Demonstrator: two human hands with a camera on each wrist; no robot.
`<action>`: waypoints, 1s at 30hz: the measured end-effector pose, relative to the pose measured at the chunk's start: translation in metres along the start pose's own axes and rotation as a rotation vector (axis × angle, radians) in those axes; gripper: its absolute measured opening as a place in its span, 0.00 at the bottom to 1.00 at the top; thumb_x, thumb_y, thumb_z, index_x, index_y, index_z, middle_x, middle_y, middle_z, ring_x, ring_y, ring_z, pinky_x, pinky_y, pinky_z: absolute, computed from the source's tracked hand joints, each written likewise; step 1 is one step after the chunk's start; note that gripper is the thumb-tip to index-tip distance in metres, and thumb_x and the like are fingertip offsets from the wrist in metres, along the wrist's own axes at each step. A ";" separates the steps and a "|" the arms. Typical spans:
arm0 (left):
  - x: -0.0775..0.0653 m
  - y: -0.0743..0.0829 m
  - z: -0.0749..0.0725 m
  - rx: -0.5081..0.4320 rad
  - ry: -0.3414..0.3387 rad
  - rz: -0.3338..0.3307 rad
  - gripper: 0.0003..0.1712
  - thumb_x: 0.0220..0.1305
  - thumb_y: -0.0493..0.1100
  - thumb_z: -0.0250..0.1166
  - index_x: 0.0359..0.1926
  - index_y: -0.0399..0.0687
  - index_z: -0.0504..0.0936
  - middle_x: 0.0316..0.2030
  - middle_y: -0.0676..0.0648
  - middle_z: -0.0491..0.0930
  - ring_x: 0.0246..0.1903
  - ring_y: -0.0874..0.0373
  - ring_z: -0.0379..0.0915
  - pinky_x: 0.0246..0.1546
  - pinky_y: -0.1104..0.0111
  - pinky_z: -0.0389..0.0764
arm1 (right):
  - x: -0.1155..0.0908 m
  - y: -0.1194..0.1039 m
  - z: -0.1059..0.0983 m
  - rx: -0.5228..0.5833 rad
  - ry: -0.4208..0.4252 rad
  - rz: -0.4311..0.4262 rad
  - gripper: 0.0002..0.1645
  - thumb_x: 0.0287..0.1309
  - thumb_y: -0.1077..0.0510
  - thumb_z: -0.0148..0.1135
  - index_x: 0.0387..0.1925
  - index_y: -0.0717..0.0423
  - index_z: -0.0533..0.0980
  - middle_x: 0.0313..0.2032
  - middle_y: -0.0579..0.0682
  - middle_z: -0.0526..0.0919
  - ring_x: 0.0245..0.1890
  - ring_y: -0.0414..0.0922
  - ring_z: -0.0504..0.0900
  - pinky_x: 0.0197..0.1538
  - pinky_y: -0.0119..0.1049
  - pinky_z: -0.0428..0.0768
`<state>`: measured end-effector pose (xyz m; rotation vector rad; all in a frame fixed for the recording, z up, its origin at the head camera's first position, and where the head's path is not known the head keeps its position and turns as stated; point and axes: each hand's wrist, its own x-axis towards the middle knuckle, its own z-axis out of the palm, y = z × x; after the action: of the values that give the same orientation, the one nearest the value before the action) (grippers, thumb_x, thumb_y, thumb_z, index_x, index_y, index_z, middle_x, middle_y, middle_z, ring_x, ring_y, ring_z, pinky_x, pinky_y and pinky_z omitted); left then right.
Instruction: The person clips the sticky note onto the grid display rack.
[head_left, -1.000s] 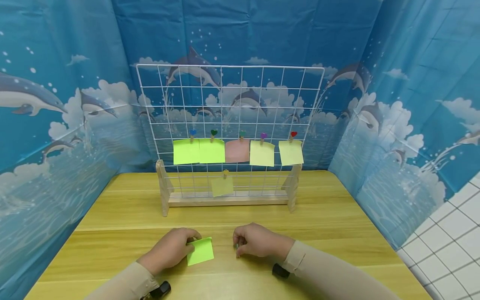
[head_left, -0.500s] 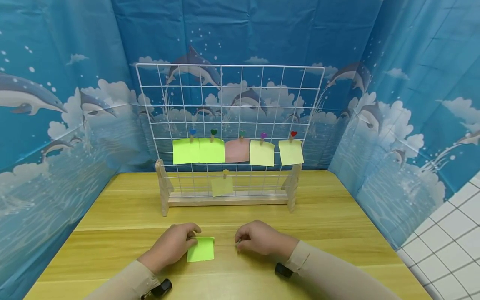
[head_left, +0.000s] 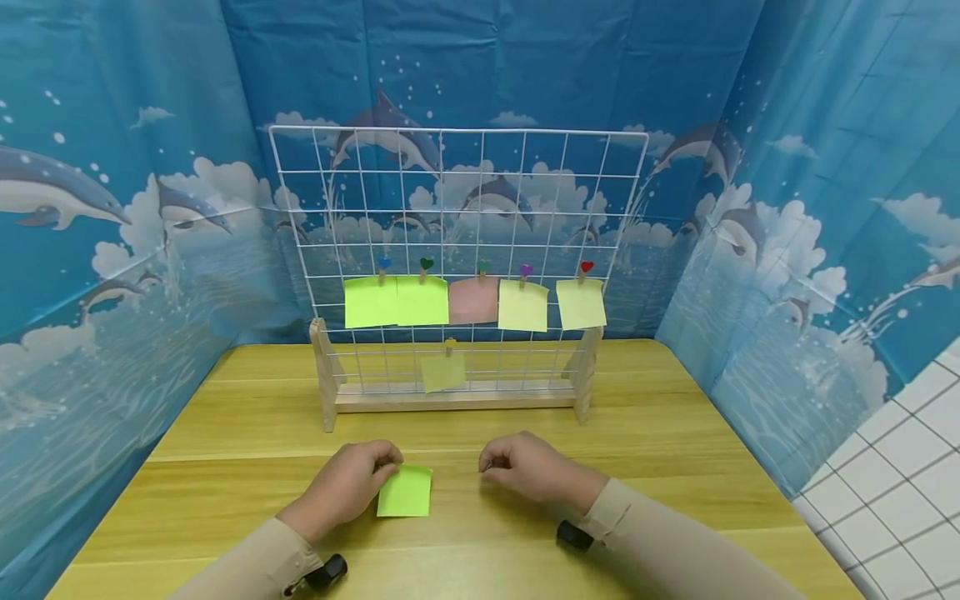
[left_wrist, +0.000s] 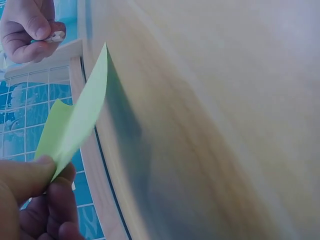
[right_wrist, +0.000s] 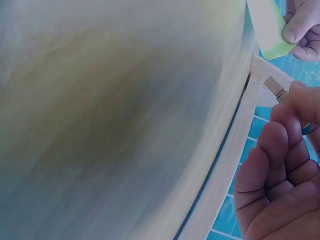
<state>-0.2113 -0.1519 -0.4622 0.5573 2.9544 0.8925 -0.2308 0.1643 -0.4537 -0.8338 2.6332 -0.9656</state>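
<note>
My left hand (head_left: 347, 483) pinches a bright green sticky note (head_left: 405, 492) by its upper left edge, over the table. In the left wrist view the note (left_wrist: 82, 117) bends upward from between thumb and fingers. To the right, my right hand (head_left: 531, 468) pinches a mini wooden clothespin, mostly hidden by the fingers in the head view. The right wrist view shows the clothespin (right_wrist: 273, 87) sticking out past the fingertips, with its metal spring and a bit of green behind. Both hands are apart, in front of the rack.
A white wire grid (head_left: 480, 132) stands in a wooden base (head_left: 454, 405) on the table (head_left: 645, 392). Green, pink and pale yellow notes hang in a row from heart clothespins. One pale yellow note (head_left: 443, 372) hangs lower. Dolphin-print curtains (head_left: 495, 75) surround the table.
Both hands have moved a little toward the rack, the right one also slightly to the right. The green note has turned from tilted to nearly square.
</note>
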 end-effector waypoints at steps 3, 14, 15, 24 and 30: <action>0.002 0.003 0.000 -0.019 0.012 -0.019 0.05 0.74 0.40 0.67 0.44 0.57 0.85 0.39 0.58 0.87 0.37 0.68 0.79 0.39 0.65 0.82 | 0.000 0.001 -0.002 -0.004 0.021 0.005 0.05 0.71 0.56 0.68 0.38 0.44 0.86 0.28 0.35 0.81 0.26 0.31 0.71 0.31 0.28 0.73; 0.014 0.009 0.002 -0.046 0.052 -0.026 0.06 0.75 0.39 0.66 0.39 0.55 0.78 0.33 0.57 0.82 0.29 0.64 0.72 0.33 0.67 0.76 | -0.004 0.007 -0.011 0.064 0.070 0.043 0.07 0.74 0.51 0.66 0.40 0.44 0.86 0.33 0.44 0.86 0.27 0.35 0.73 0.31 0.30 0.75; 0.016 0.009 0.002 -0.044 0.056 -0.024 0.05 0.75 0.39 0.66 0.40 0.55 0.79 0.35 0.57 0.83 0.30 0.64 0.73 0.35 0.67 0.77 | -0.005 0.007 -0.012 0.070 0.072 0.042 0.08 0.75 0.51 0.64 0.40 0.45 0.87 0.34 0.46 0.87 0.27 0.35 0.73 0.31 0.30 0.75; 0.035 0.015 0.002 -0.072 0.076 -0.018 0.06 0.77 0.41 0.64 0.49 0.51 0.85 0.44 0.52 0.88 0.43 0.61 0.83 0.47 0.60 0.86 | -0.006 0.009 -0.018 0.067 0.152 0.044 0.11 0.78 0.56 0.60 0.49 0.53 0.86 0.44 0.45 0.89 0.33 0.37 0.78 0.36 0.31 0.80; 0.048 0.019 0.001 -0.065 0.108 0.004 0.06 0.77 0.42 0.64 0.48 0.51 0.86 0.42 0.54 0.88 0.39 0.63 0.80 0.44 0.61 0.84 | -0.005 0.008 -0.022 0.064 0.232 0.023 0.12 0.77 0.60 0.59 0.52 0.53 0.86 0.50 0.53 0.89 0.41 0.37 0.83 0.42 0.31 0.82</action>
<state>-0.2495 -0.1202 -0.4479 0.5296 3.0064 1.0470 -0.2385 0.1844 -0.4419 -0.7141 2.7786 -1.1996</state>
